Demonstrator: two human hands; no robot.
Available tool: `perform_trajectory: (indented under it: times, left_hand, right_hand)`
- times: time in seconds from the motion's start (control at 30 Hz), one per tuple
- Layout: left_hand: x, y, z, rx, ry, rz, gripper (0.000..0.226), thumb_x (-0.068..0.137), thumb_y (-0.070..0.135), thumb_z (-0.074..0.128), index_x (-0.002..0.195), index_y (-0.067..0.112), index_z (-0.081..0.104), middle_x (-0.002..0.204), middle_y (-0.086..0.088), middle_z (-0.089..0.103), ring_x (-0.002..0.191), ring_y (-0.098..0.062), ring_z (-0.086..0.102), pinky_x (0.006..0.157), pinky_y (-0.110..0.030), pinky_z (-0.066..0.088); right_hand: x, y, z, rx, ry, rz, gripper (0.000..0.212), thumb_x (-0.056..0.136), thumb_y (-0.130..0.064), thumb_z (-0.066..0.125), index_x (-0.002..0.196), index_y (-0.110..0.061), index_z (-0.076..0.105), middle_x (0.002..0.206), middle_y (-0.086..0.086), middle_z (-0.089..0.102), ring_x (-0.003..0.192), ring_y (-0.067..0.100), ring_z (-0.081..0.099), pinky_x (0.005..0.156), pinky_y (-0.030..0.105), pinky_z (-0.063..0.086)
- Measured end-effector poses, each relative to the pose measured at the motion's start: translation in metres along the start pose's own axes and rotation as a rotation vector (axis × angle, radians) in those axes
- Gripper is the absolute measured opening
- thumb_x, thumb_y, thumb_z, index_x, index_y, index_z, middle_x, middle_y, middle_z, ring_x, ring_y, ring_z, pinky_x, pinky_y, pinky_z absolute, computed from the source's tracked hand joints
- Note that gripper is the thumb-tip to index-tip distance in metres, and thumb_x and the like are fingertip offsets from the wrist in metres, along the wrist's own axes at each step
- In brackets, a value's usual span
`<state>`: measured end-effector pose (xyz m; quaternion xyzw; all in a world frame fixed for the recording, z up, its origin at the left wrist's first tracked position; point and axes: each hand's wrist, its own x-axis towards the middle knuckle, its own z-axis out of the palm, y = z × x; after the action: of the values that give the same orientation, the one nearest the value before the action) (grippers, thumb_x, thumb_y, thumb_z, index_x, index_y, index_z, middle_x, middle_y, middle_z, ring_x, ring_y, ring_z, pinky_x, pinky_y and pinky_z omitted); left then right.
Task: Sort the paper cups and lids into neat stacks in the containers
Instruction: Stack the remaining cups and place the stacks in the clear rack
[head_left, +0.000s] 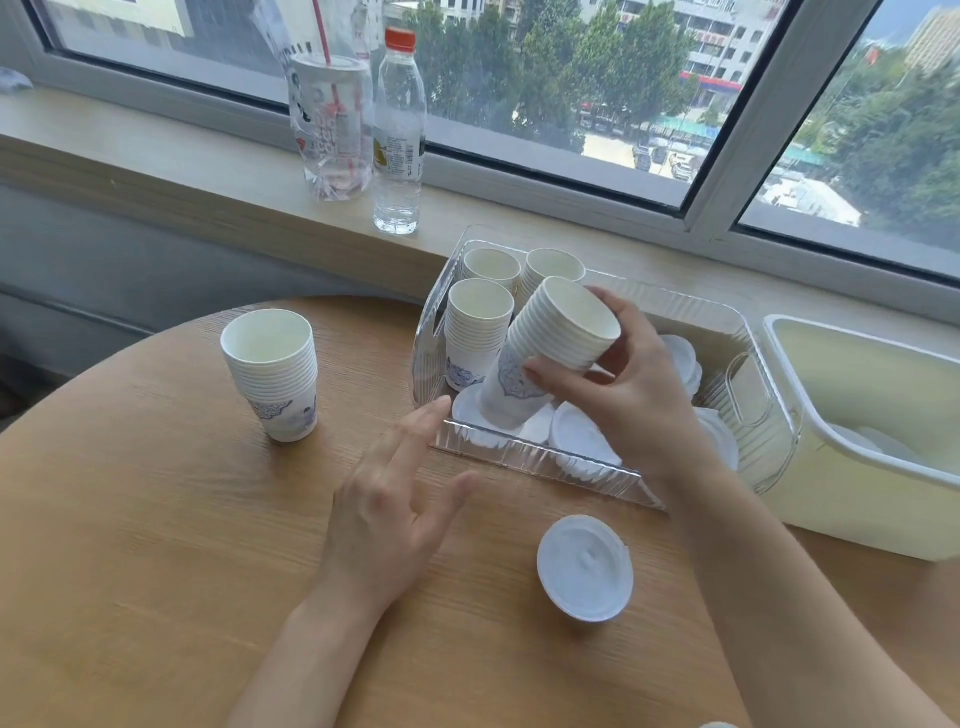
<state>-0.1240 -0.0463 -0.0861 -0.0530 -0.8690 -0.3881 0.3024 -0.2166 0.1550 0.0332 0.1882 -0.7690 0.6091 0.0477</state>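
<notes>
Cup stacks: I counted five stacks of white ribbed paper cups with blue print near the base; three stood upright in the clear ribbed plastic bin (524, 457), one stood upright on the round wood-grain worktop (130, 519), and one was in my right hand.
Held stack: the tilted stack of white paper cups (550, 348) leaned with its mouth up and to the right and its base down-left, over lids at the bin's near edge; its long axis ran diagonally.
Right hand: my right hand (634, 384) held the tilted stack, thumb across its printed lower part and fingers curled round the rim end.
Left hand: my left hand (384, 514) hovered above the worktop with fingers spread wide and straight, holding nothing, tips near the bin's near-left corner.
Worktop stack: the freestanding stack of white paper cups (272, 371) stood mouth up, well to the left of the bin.
Lids: one round white plastic lid (584, 569) lay flat on the worktop in front of the bin; several more lay loose in the bin, too overlapped to count.
Second container: a pale yellow rectangular plastic tub (852, 499) sat just right of the bin, with white lids inside.
Window sill: one clear water bottle with a red cap (397, 135) stood beside one clear plastic drink cup with a red straw (332, 124).
</notes>
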Motion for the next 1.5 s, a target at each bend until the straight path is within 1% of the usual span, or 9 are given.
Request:
perform_trajectory:
  times: [0.1, 0.27, 0.57, 0.73, 0.87, 0.97, 1.13, 1.33, 1.5]
  left_hand:
    - [0.001, 0.001, 0.0, 0.0, -0.035, -0.019, 0.067, 0.101, 0.058, 0.056, 0.153, 0.016, 0.053, 0.151, 0.005, 0.058, 0.131, -0.017, 0.061, 0.094, -0.04, 0.06]
    - [0.001, 0.001, -0.001, 0.059, -0.07, -0.054, 0.065, 0.1, 0.059, 0.052, 0.15, 0.016, 0.058, 0.155, 0.006, 0.054, 0.142, -0.014, 0.053, 0.108, -0.036, 0.051]
    - [0.0, -0.002, 0.001, 0.073, -0.083, -0.05, 0.061, 0.101, 0.056, 0.053, 0.147, 0.016, 0.061, 0.154, 0.007, 0.054, 0.14, -0.015, 0.054, 0.105, -0.04, 0.054]
    - [0.0, -0.002, 0.002, 0.071, -0.082, -0.043, 0.059, 0.101, 0.053, 0.054, 0.146, 0.015, 0.062, 0.153, 0.005, 0.055, 0.138, -0.017, 0.056, 0.105, -0.044, 0.055]
    - [0.001, -0.001, 0.001, 0.075, -0.082, -0.042, 0.059, 0.101, 0.051, 0.054, 0.146, 0.014, 0.062, 0.152, 0.004, 0.056, 0.139, -0.017, 0.055, 0.106, -0.042, 0.054]
    - [0.0, -0.002, 0.001, 0.074, -0.082, -0.037, 0.058, 0.101, 0.05, 0.054, 0.146, 0.014, 0.062, 0.152, 0.005, 0.055, 0.14, -0.016, 0.055, 0.107, -0.041, 0.054]
    - [-0.001, -0.003, 0.002, 0.07, -0.076, -0.04, 0.057, 0.101, 0.05, 0.054, 0.148, 0.017, 0.06, 0.154, 0.007, 0.053, 0.141, -0.014, 0.053, 0.105, -0.04, 0.054]
    - [-0.001, -0.003, 0.002, 0.08, -0.059, -0.008, 0.057, 0.101, 0.047, 0.057, 0.15, 0.018, 0.058, 0.155, 0.01, 0.051, 0.141, -0.011, 0.052, 0.106, -0.035, 0.053]
    - [-0.002, 0.001, -0.008, 0.075, 0.025, -0.021, 0.05, 0.099, 0.035, 0.063, 0.144, 0.014, 0.062, 0.146, 0.005, 0.058, 0.132, -0.017, 0.059, 0.101, -0.038, 0.055]
  right_hand:
    - [0.02, 0.014, -0.01, -0.073, 0.114, -0.002, 0.072, 0.072, -0.025, 0.096, 0.131, -0.028, 0.055, 0.115, -0.012, 0.068, 0.106, -0.002, 0.068, 0.086, 0.016, 0.056]
    - [0.042, 0.039, -0.007, -0.214, 0.125, 0.013, 0.08, 0.071, -0.022, 0.098, 0.136, -0.02, 0.051, 0.117, -0.015, 0.063, 0.104, -0.009, 0.062, 0.087, 0.015, 0.055]
    - [0.052, 0.056, 0.01, -0.349, 0.095, 0.06, 0.088, 0.07, -0.026, 0.099, 0.143, -0.018, 0.05, 0.133, 0.001, 0.062, 0.122, 0.019, 0.06, 0.106, 0.04, 0.052]
    - [0.048, 0.057, 0.016, -0.337, 0.149, 0.091, 0.089, 0.069, -0.029, 0.099, 0.141, -0.018, 0.047, 0.123, -0.01, 0.061, 0.115, 0.014, 0.063, 0.104, 0.042, 0.054]
    - [0.045, 0.056, 0.02, -0.483, 0.171, 0.058, 0.087, 0.071, -0.033, 0.096, 0.143, -0.019, 0.049, 0.125, -0.004, 0.067, 0.117, 0.022, 0.062, 0.104, 0.046, 0.051]
    - [0.044, 0.054, 0.022, -0.608, 0.167, 0.031, 0.091, 0.074, -0.036, 0.089, 0.152, -0.02, 0.046, 0.136, 0.002, 0.067, 0.124, 0.027, 0.06, 0.106, 0.039, 0.046]
    - [0.041, 0.054, 0.025, -0.592, 0.172, 0.104, 0.091, 0.077, -0.037, 0.089, 0.152, -0.017, 0.04, 0.13, 0.004, 0.065, 0.121, 0.027, 0.055, 0.09, 0.026, 0.034]
    - [0.035, 0.046, 0.021, -0.603, 0.114, 0.094, 0.098, 0.08, -0.038, 0.089, 0.157, -0.013, 0.034, 0.145, 0.005, 0.059, 0.129, 0.028, 0.056, 0.108, 0.042, 0.044]
    - [0.014, 0.025, 0.022, -0.705, 0.151, -0.166, 0.083, 0.085, -0.029, 0.085, 0.155, -0.014, 0.042, 0.15, 0.007, 0.052, 0.141, 0.024, 0.045, 0.119, 0.035, 0.034]
